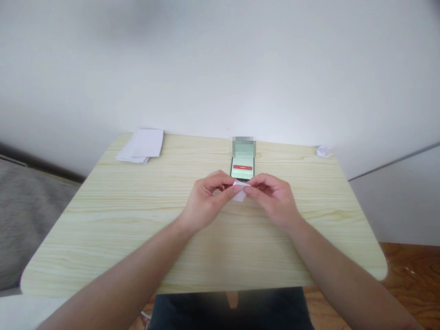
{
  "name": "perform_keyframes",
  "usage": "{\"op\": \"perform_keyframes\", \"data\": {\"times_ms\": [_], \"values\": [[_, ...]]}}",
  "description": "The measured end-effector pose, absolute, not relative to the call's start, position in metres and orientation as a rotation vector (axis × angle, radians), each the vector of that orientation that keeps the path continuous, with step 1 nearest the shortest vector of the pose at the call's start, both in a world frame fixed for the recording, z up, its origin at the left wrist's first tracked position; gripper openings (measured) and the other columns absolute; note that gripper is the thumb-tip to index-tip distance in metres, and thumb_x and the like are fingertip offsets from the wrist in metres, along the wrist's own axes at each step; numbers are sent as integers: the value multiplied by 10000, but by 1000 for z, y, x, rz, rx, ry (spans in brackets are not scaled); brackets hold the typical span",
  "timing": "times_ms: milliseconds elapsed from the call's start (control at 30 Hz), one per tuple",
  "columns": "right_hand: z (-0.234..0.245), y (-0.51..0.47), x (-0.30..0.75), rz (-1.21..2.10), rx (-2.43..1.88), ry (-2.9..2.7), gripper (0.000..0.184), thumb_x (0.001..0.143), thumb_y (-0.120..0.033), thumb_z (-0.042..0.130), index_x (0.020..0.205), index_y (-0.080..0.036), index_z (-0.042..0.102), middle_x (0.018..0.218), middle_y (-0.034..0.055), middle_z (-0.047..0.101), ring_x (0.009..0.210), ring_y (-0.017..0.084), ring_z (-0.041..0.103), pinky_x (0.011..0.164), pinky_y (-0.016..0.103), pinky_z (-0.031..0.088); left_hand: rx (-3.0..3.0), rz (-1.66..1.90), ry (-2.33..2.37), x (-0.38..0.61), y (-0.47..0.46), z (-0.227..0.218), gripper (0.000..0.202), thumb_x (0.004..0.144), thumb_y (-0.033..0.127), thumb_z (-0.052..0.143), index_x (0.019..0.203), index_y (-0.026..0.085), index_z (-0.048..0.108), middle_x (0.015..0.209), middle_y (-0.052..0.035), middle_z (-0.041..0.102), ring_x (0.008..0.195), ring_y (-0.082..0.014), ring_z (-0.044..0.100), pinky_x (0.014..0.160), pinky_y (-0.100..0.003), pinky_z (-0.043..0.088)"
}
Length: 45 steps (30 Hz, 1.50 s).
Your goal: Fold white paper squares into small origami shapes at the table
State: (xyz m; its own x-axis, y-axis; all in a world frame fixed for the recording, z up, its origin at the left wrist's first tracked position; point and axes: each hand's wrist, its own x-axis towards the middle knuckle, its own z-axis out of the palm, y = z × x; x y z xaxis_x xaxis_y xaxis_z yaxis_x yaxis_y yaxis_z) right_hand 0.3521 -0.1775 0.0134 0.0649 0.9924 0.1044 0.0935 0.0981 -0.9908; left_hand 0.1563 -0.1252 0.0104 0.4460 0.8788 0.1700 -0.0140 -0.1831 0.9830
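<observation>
You sat at a pale wood-grain table (137, 238) pushed against a white wall (220, 59), with your dark-clothed lap showing below its near edge. At the far left corner lay a loose stack of white paper sheets (142, 145), slightly fanned. Behind your hands, at the middle of the table, a phone (242, 166) lay flat with its screen lit green and a red bar across it; the upper part of the screen was blurred. At the far right corner sat a small folded white paper piece (324, 151), well apart from everything else.

Your left hand (204, 199) and right hand (273, 197) met just above the table's middle, just in front of the phone. Between them you held a small folded piece of white paper (239, 191). Your left thumb and forefinger were closed on its left edge, and your right thumb and forefinger pinched its right side, the other fingers of both hands curled loosely inward. The paper was off the tabletop, tilted slightly.
</observation>
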Motion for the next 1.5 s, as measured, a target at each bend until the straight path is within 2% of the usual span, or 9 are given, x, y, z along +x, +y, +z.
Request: {"op": "perform_keyframes", "data": {"times_ms": [300,933,1333,1500], "values": [[15,-178,351,1044,-1240,-1262,186,849,-407,800,899,-236,746,849,28,738,775,189,666,725,340,530,1540,983,783,157,-125,9,136,878,352,766,925,232,811,890,-61,702,817,-186,601,736,-330,466],[11,-178,351,1073,-1195,-1240,140,852,-325,810,925,-225,744,868,21,735,780,167,659,726,310,516,1561,1019,767,157,-125,8,102,871,312,780,917,226,810,863,-50,694,805,-174,593,729,-329,448],[13,-177,351,1022,-1200,-1288,104,866,-304,799,873,-215,744,818,9,721,756,152,655,701,296,506,1564,990,791,157,-127,9,126,881,320,770,940,209,784,891,-57,695,831,-180,596,756,-347,449],[14,-178,350,1009,-1219,-1323,92,881,-296,781,878,-215,738,831,8,717,771,154,663,704,296,514,1593,1036,770,157,-126,8,85,888,290,763,887,206,773,865,-51,680,841,-181,586,778,-355,446]]}}
